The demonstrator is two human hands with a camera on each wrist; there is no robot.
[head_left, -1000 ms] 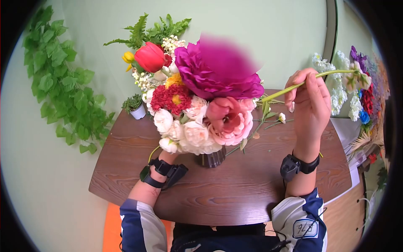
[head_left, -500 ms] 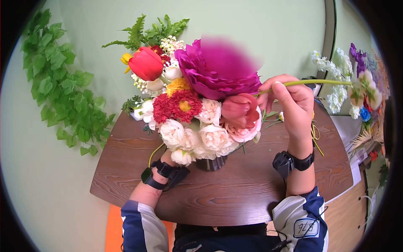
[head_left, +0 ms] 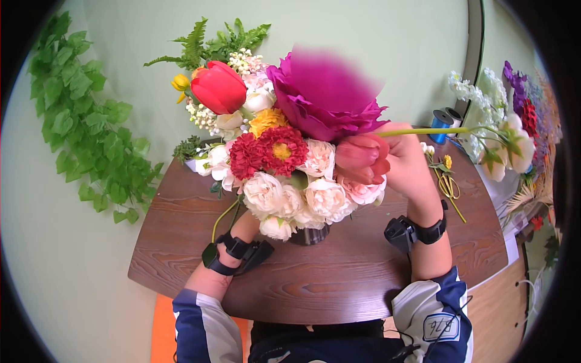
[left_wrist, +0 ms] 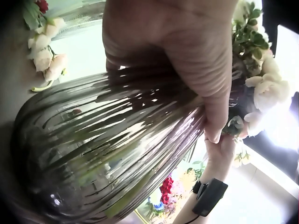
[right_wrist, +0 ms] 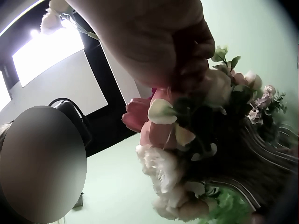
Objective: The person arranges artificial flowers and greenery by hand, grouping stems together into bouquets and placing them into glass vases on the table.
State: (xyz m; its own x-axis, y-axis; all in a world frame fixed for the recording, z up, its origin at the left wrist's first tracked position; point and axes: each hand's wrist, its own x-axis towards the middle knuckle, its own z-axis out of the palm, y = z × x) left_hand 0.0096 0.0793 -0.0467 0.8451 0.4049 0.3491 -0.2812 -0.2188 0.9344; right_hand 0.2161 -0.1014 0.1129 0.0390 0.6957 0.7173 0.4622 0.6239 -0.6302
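Fingers of the left hand (left_wrist: pixel 173 46) curl round the ribbed glass vase (left_wrist: pixel 117 140) near its neck, with stems visible inside. In the head view the bouquet (head_left: pixel 281 199) mostly covers that hand and the vase (head_left: pixel 310 235). The bouquet has a large purple flower (head_left: pixel 327 109), a red tulip (head_left: pixel 219 88) and a pink tulip (head_left: pixel 363 158). Just right of the pink tulip, the right hand (head_left: pixel 411 166) holds a green stem (head_left: pixel 436 130) whose white flowers (head_left: pixel 508 148) point right. Its fingertips are hidden behind the blooms. In the right wrist view the right hand (right_wrist: pixel 154 42) is curled beside the bouquet.
On the wooden table (head_left: pixel 339 278) are a blue spool (head_left: pixel 442 124), a yellow flower (head_left: pixel 447 161) with looped stems, and a small potted plant (head_left: pixel 187 149). Ivy (head_left: pixel 91 115) hangs at left; more flowers (head_left: pixel 526 115) stand at right.
The right hand has moved left and down to the bouquet's right side, with the stem now nearly level. The bouquet has shifted slightly right, and the left hand stays under it.
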